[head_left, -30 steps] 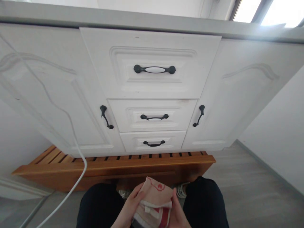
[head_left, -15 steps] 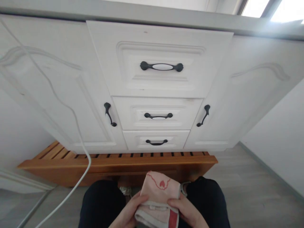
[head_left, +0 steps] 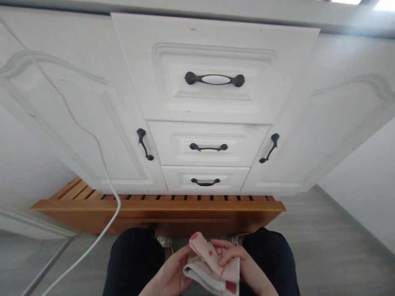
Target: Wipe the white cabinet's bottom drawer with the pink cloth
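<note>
A pink and white cloth [head_left: 212,267] with red marks is bunched between my hands, low in the head view between my knees. My left hand [head_left: 174,271] holds its left side, the fingers partly behind the fabric. On the right, my right hand [head_left: 239,257] grips the cloth with its fingers bent over the top. Part of the cloth is rolled or folded into a narrow shape pointing up and left, and grey-white edging shows on the layers below.
Ahead stands a white cabinet [head_left: 173,100] with dark-handled drawers and doors. A slatted wooden bench [head_left: 138,209] runs along its base. A white cable [head_left: 101,234] hangs down at the left. My knees [head_left: 132,259] flank the hands.
The cloth's upper part, flat before with a heart showing, is now folded or rolled over. My right hand has moved up onto it. The view has tilted down slightly.
</note>
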### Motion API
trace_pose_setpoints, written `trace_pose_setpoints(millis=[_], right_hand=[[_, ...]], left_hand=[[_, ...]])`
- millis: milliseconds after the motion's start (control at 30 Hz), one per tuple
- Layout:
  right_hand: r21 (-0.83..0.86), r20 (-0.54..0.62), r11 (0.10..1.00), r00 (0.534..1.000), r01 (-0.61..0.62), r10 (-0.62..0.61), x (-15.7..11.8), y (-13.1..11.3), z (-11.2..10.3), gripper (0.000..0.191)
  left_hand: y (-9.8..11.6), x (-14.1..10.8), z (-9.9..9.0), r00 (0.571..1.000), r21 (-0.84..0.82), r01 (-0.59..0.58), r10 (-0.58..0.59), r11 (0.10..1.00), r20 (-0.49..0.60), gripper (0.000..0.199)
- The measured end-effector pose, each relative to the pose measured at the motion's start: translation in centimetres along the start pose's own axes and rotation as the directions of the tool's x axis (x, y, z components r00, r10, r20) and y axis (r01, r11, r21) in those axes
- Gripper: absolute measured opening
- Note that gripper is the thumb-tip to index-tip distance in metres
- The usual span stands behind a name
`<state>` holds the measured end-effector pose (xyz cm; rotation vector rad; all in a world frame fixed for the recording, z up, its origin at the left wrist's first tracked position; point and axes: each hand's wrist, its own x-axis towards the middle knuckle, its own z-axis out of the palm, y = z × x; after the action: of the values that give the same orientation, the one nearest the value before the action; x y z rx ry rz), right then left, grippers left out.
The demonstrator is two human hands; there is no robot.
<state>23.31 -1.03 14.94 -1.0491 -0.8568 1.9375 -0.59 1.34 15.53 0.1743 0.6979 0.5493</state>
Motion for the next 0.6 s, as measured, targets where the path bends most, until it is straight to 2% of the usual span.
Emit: trace_pose_setpoints(millis=[67, 100, 200, 267, 333, 400, 467, 533, 600], right_hand=[[-0.215, 0.089, 0.975, 0.996, 0.050, -0.032, -0.6, -0.7, 0.3, 0.010], [-0.300, 0.138, 0.951, 0.990, 0.077, -0.036, -0.9, -1.2, 0.6, 0.012], [-0.439, 0.263, 0.889, 0.965, 0.130, -0.011, -1.9, -3.0, 2.0, 0.019], [-0.471, 0.327, 0.871, 0.945, 0.143, 0.021, -2.3, -4.0, 2.5, 0.021], [-0.498, 0.360, 0.852, 0.932, 0.159, 0.036, -2.6, -4.5, 2.1, 0.025], [-0.566, 0.302, 0.809, 0.953, 0.158, 0.026, -2.7, -4.4, 0.7, 0.032], [-0.640, 0.131, 0.760, 0.991, 0.109, -0.032, -2.7, -3.8, -0.9, 0.037], [-0.667, -0.035, 0.740, 0.989, 0.084, -0.143, -2.3, -2.5, -1.6, 0.041], [-0.669, -0.080, 0.732, 0.967, 0.128, -0.242, -1.5, -0.5, -1.0, 0.056]], left_hand=[[0.4, -0.6, 0.9, 0.989, 0.004, 0.063, -0.063, 0.998, 0.134, 0.042], [0.5, -0.8, 1.3, 0.979, 0.011, 0.092, -0.093, 0.996, 0.183, 0.051], [0.5, -0.6, 1.2, 0.968, 0.078, 0.159, -0.171, 0.984, 0.183, 0.065], [0.2, 0.0, 0.4, 0.972, 0.132, 0.175, -0.192, 0.976, 0.134, 0.053], [-0.2, 0.7, -0.5, 0.990, 0.193, 0.116, -0.130, 0.974, 0.062, 0.038], [-0.4, 1.2, -1.2, 0.999, 0.233, 0.009, -0.002, 0.973, -0.032, 0.047], [-0.4, 1.7, -1.5, 0.982, 0.249, -0.081, 0.120, 0.965, -0.147, 0.061], [-0.5, 2.0, -1.3, 0.938, 0.280, -0.169, 0.242, 0.945, -0.249, 0.074], [-0.7, 2.5, -0.6, 0.891, 0.331, -0.243, 0.345, 0.912, -0.296, 0.083]])
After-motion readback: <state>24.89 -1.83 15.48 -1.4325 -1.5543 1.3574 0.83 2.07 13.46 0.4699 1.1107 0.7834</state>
